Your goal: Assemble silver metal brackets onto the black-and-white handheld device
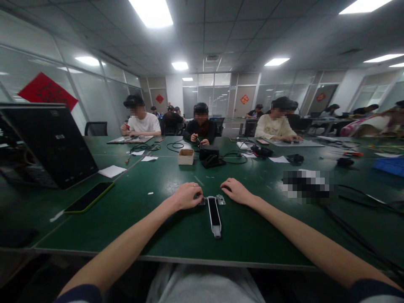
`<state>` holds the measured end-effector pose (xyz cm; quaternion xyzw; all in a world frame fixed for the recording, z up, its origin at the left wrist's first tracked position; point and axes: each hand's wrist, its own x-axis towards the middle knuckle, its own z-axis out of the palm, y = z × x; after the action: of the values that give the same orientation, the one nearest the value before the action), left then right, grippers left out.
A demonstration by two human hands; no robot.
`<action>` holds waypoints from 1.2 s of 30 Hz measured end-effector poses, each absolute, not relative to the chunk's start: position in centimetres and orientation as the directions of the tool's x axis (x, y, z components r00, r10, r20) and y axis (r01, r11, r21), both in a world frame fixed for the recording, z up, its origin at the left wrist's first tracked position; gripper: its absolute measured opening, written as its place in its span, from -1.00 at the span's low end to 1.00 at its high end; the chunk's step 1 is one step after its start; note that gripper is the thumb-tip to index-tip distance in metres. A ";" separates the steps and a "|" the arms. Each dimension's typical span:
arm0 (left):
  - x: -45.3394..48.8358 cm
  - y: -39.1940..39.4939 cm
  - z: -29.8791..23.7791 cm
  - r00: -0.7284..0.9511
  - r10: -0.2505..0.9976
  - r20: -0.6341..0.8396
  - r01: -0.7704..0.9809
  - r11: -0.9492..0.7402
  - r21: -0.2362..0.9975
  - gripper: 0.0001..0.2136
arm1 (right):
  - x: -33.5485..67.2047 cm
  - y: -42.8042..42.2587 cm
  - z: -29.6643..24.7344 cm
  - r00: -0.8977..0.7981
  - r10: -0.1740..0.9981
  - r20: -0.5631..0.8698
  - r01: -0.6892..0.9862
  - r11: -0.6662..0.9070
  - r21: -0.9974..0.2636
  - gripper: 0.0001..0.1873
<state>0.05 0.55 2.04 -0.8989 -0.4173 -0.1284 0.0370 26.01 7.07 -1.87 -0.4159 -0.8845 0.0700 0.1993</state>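
My left hand point(188, 196) has its fingers curled down onto a small metal bracket point(202, 202), which is partly hidden under the fingertips. My right hand point(236, 191) rests on the table with bent fingers and a gap between thumb and forefinger. Nothing can be made out in it. Just left of its fingertips lies a second metal bracket point(221, 200) with holes. Between my forearms, a slim white handheld device point(214, 214) with a long dark screen lies flat, its narrow grey end toward me.
A green-edged phone point(90, 198) and a black HP computer case point(52, 145) are on the left. Ahead are a small open box point(186, 157) and a black stand point(208, 156). Cables point(356, 235) run along the right. Several people sit across the green table point(142, 235).
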 end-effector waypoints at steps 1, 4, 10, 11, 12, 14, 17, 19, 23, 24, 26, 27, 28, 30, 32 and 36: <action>0.0 0.6 2.0 0.611 0.741 0.279 0.761 -0.647 0.052 -0.86 | 26.0 7.0 -1.8 -0.569 0.767 0.298 0.710 0.640 -0.292 -0.78; 0.1 0.6 2.0 0.556 0.749 0.361 0.761 -0.633 0.141 -0.86 | 25.9 6.0 -1.1 -0.545 0.758 0.358 0.686 0.649 -0.328 -0.82; 1.3 0.1 1.9 0.400 0.824 0.401 0.637 -0.565 0.524 -0.81 | 23.7 2.3 0.6 -0.578 0.568 0.586 0.484 0.817 -0.314 -0.89; 1.5 0.0 1.8 0.400 0.834 0.380 0.593 -0.552 0.586 -0.79 | 23.2 1.8 0.7 -0.582 0.524 0.621 0.448 0.845 -0.293 -0.89; 1.8 -0.1 1.8 0.411 0.839 0.356 0.546 -0.540 0.640 -0.76 | 22.8 1.3 0.7 -0.581 0.484 0.654 0.418 0.867 -0.271 -0.90; 2.0 -0.3 1.6 0.441 0.839 0.320 0.460 -0.517 0.722 -0.72 | 22.3 0.8 0.7 -0.566 0.426 0.706 0.383 0.894 -0.232 -0.90; 2.0 -0.3 1.4 0.458 0.838 0.297 0.376 -0.485 0.789 -0.68 | 22.0 0.6 0.4 -0.549 0.396 0.736 0.376 0.903 -0.206 -0.91; 1.8 -0.2 1.4 0.466 0.842 0.270 0.354 -0.458 0.815 -0.67 | 22.0 0.6 0.3 -0.554 0.393 0.734 0.380 0.904 -0.197 -0.91; 1.5 0.1 1.7 0.517 0.836 0.185 0.333 -0.396 0.856 -0.68 | 21.9 0.6 0.1 -0.570 0.399 0.718 0.421 0.893 -0.162 -0.91; 1.4 0.2 1.7 0.529 0.830 0.178 0.337 -0.397 0.854 -0.69 | 21.9 0.7 0.1 -0.575 0.402 0.713 0.431 0.889 -0.154 -0.91; 1.1 0.5 1.9 0.553 0.815 0.172 0.364 -0.422 0.831 -0.72 | 21.9 0.8 0.1 -0.594 0.411 0.692 0.445 0.884 -0.143 -0.90; 0.9 0.6 2.1 0.562 0.809 0.173 0.388 -0.443 0.808 -0.74 | 21.9 0.8 0.1 -0.606 0.415 0.678 0.450 0.882 -0.138 -0.90; 0.6 0.7 2.2 0.570 0.803 0.175 0.423 -0.470 0.775 -0.75 | 22.0 0.8 0.1 -0.619 0.420 0.663 0.455 0.880 -0.133 -0.90; -0.2 1.0 2.6 0.581 0.795 0.178 0.520 -0.530 0.670 -0.79 | 22.3 1.0 0.3 -0.635 0.437 0.637 0.473 0.872 -0.128 -0.90; -1.1 1.3 3.0 0.583 0.797 0.161 0.628 -0.567 0.533 -0.84 | 22.8 1.1 0.5 -0.633 0.466 0.619 0.498 0.856 -0.135 -0.91; -2.0 1.6 3.1 0.583 0.809 0.073 0.720 -0.556 0.414 -0.86 | 24.7 1.9 0.7 -0.653 0.528 0.544 0.516 0.835 -0.191 -0.91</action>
<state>-2.01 1.64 3.13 -0.8727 -0.4381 -0.1288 -0.1728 24.72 1.93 0.67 -0.2871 -0.9089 0.0097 0.3022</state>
